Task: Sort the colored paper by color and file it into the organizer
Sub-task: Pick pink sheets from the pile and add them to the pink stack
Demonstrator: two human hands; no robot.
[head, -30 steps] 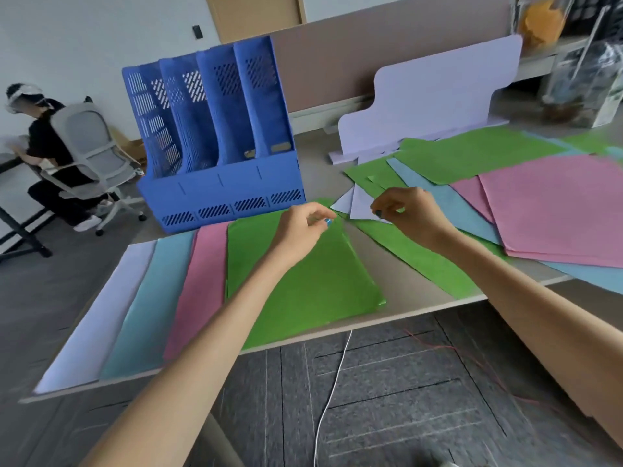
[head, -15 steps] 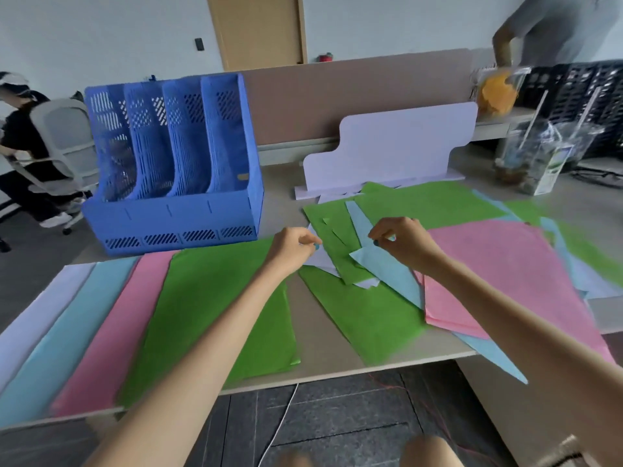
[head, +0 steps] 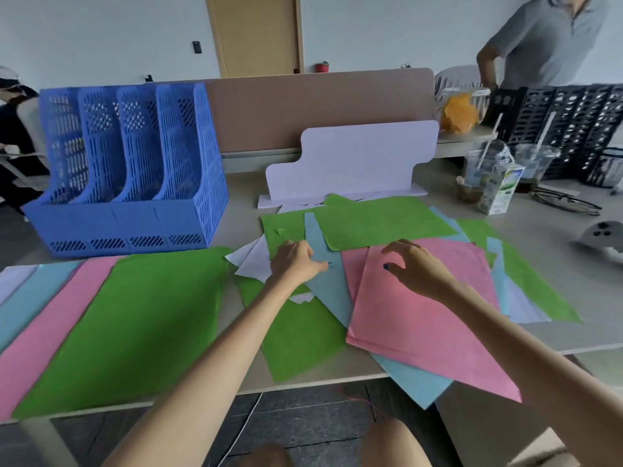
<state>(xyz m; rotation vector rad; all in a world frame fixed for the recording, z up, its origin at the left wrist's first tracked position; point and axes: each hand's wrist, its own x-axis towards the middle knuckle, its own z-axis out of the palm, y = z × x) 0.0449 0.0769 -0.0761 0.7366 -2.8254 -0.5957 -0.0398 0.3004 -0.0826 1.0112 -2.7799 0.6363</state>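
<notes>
Curled at the near edge of the light blue sheet, the left hand has its thumb laid on the paper, though I cannot tell from my feed whether anything is truly pinched. The right hand arches loosely over the top pink sheet, fingers spread, holding nothing. I read this as the sorting step, mid-heap: a white pile, a blue pile, a pink pile and a green pile lie side by side on the table before the blue organizer, and I see no paper in its four slots. Next I would want the light blue sheet drawn out from under the pink sheet and the green sheets overlapping it, with one hand pinning the rest. The paper looks thin, matte and limp, so it should slide easily and crease if tugged. The organizer is rigid perforated plastic with tall curved dividers.
</notes>
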